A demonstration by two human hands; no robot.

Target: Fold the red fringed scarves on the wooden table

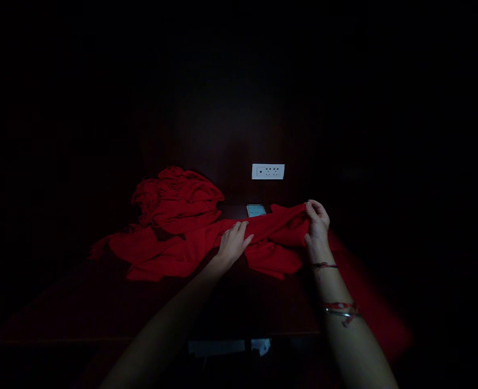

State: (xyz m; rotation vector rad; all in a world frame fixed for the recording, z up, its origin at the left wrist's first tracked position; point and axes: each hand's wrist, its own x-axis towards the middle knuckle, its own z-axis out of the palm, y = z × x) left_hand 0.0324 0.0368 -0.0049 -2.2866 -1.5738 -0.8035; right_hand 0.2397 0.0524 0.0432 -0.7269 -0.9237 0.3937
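A long red scarf (198,243) lies rumpled across a dark table, with fringe at its left end. My left hand (234,241) rests on the middle of the cloth, its fingers laid along the fabric and the thumb apart; a ring shows on one finger. Farther right, my right hand (318,221) pinches the upper edge of the scarf between thumb and fingers and holds it raised and stretched. Below that stretch, loose folds sag onto the table. A heaped red fringed cloth (177,194) sits behind on the left; I cannot tell whether it joins the scarf.
A white power socket (268,172) is set in the dark wall behind the table. A small light-blue box or packet (256,210) lies behind the scarf. More red fabric (368,302) spreads at the right. The table's front edge (60,340) shows faintly; the surroundings are very dark.
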